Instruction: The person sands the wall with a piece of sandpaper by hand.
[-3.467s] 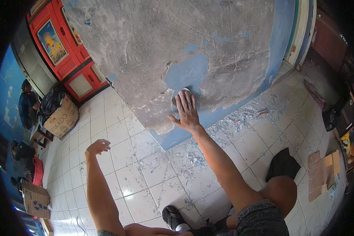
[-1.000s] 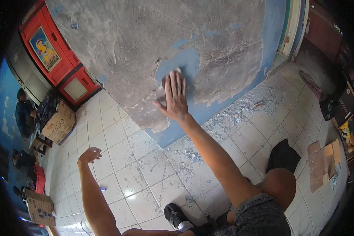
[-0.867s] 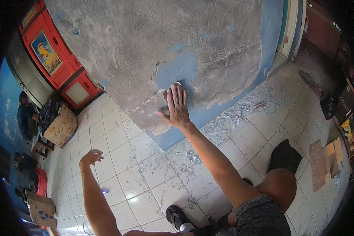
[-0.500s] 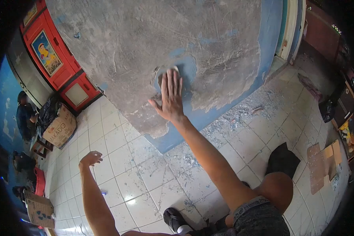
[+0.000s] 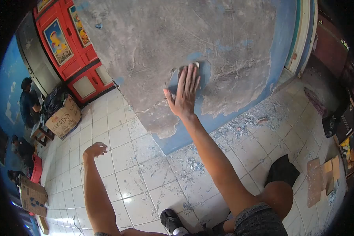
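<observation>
My right hand (image 5: 186, 91) lies flat against the wall (image 5: 145, 47), its fingers pressing a thin dark sheet (image 5: 182, 74) with a pale edge onto the blue patch. What the sheet is cannot be made out for certain. Grey, scraped plaster surrounds that patch, and blue paint (image 5: 177, 144) remains along the wall's lower edge. My left hand (image 5: 96, 149) hangs over the floor at the left, away from the wall, with loosely bent fingers apart and nothing in them.
Paint flakes (image 5: 240, 124) litter the white tiles along the wall. A cardboard box (image 5: 65, 118) with a black bag (image 5: 55, 102) stands at the left beside a person (image 5: 29, 104). A black cloth (image 5: 283, 171) and flattened cardboard (image 5: 314, 183) lie at the right. Red cabinet doors (image 5: 69, 47) stand behind.
My right hand has moved up the wall over the blue patch with the thin sheet under its fingers. The view has shifted. My left hand still hangs with nothing in it.
</observation>
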